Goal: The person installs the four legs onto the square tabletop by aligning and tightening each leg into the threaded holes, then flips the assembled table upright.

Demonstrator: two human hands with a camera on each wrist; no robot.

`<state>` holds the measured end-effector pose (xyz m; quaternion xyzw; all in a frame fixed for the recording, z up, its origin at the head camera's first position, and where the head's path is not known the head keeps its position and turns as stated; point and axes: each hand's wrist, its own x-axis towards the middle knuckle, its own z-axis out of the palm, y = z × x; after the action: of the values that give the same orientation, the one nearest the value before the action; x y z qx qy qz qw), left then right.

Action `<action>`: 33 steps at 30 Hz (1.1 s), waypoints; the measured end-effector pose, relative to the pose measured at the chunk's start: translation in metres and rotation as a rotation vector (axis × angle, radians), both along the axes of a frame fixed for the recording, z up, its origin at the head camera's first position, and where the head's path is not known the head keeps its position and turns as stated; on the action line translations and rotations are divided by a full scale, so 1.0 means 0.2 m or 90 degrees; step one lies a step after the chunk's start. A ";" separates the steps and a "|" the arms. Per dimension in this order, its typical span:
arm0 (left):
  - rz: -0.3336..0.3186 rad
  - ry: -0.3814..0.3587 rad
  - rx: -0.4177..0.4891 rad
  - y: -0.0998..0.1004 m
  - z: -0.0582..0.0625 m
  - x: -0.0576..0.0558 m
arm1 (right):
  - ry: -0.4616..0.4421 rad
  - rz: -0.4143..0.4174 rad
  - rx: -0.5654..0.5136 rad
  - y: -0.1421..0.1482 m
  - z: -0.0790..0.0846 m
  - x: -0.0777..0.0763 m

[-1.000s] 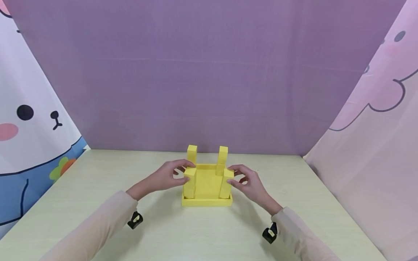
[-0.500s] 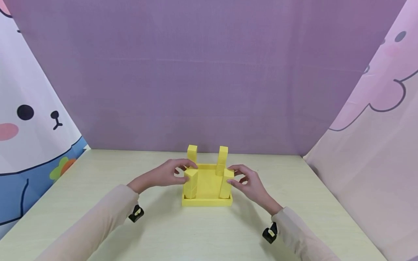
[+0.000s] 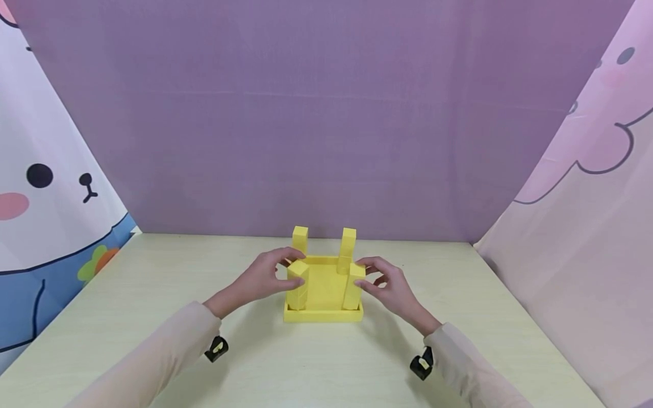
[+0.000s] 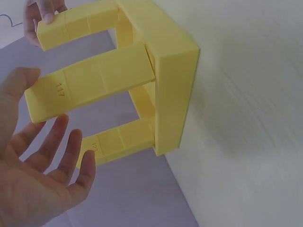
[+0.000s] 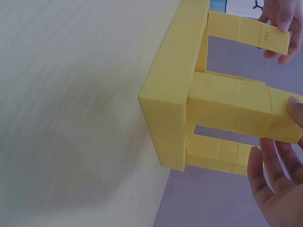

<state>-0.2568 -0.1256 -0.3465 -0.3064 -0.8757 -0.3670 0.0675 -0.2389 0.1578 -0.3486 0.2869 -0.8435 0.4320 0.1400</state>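
Note:
A yellow square tray-like base (image 3: 323, 317) with a raised rim sits on the table, and several yellow block posts stand up at its corners. My left hand (image 3: 265, 277) pinches the top of the near left post (image 3: 297, 296), thumb on its near side and index finger behind. That post is turned, one edge facing me, and carries "117" in the left wrist view. My right hand (image 3: 391, 287) holds the near right post (image 3: 352, 292) by its top between thumb and fingers. Behind them rise the far left post (image 3: 300, 241) and the far right post (image 3: 347, 247), untouched.
The pale wood-grain table (image 3: 316, 362) reaches back to a purple cloth backdrop (image 3: 326, 130). Printed cartoon curtains hang at the left (image 3: 56, 226) and right (image 3: 586, 238). A black wrist device (image 3: 216, 348) hangs below each sleeve.
The near left post has turned about its upright axis under my left hand. My left thumb has shifted right across its near side, and the wrist has dipped. The right hand stays put.

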 end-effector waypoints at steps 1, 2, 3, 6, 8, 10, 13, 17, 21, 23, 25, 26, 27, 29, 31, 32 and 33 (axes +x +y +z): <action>0.007 0.003 0.005 0.00 0.00 0.00 | 0.001 0.000 -0.001 0.01 -0.02 -0.02; 0.013 0.003 0.009 0.00 0.00 0.01 | 0.000 -0.001 -0.002 0.01 -0.04 -0.03; 0.018 0.003 0.013 0.01 0.00 0.01 | 0.002 -0.002 -0.002 0.02 -0.06 -0.05; 0.022 0.004 0.017 0.01 0.00 0.02 | 0.000 -0.005 -0.002 0.04 -0.11 -0.09; 0.019 0.003 0.016 0.00 0.00 0.01 | 0.001 -0.006 -0.001 0.04 -0.12 -0.10; 0.012 0.003 0.011 0.00 0.00 0.01 | 0.002 -0.003 -0.003 0.04 -0.12 -0.10; -0.012 -0.007 0.001 -0.01 0.00 0.00 | 0.002 0.000 -0.006 0.04 -0.12 -0.10; -0.062 -0.032 -0.018 -0.03 0.01 -0.03 | 0.001 -0.001 -0.007 0.04 -0.12 -0.10; -0.104 -0.050 -0.040 -0.04 0.03 -0.05 | 0.003 -0.002 -0.006 0.04 -0.13 -0.10; -0.114 -0.057 -0.045 -0.05 0.03 -0.06 | 0.005 -0.002 -0.006 0.04 -0.13 -0.10; -0.120 -0.058 -0.046 -0.05 0.03 -0.06 | 0.006 -0.001 -0.006 0.04 -0.12 -0.10; -0.119 -0.056 -0.047 -0.05 0.03 -0.06 | 0.007 -0.001 -0.006 0.04 -0.12 -0.10; -0.116 -0.056 -0.045 -0.05 0.03 -0.06 | 0.007 -0.002 -0.006 0.04 -0.12 -0.10; -0.107 -0.052 -0.038 -0.05 0.02 -0.06 | 0.007 -0.002 -0.005 0.04 -0.12 -0.10; -0.090 -0.041 -0.025 -0.04 0.01 -0.05 | 0.005 -0.003 -0.005 0.04 -0.12 -0.10; -0.081 -0.032 -0.016 -0.04 0.00 -0.04 | 0.004 -0.004 -0.005 0.04 -0.12 -0.10; -0.069 -0.027 -0.007 -0.04 0.00 -0.04 | 0.004 -0.004 -0.005 0.04 -0.12 -0.10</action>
<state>-0.2646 -0.1335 -0.3471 -0.3459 -0.8610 -0.3719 0.0270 -0.2587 0.1658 -0.3729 0.2847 -0.8424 0.4339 0.1451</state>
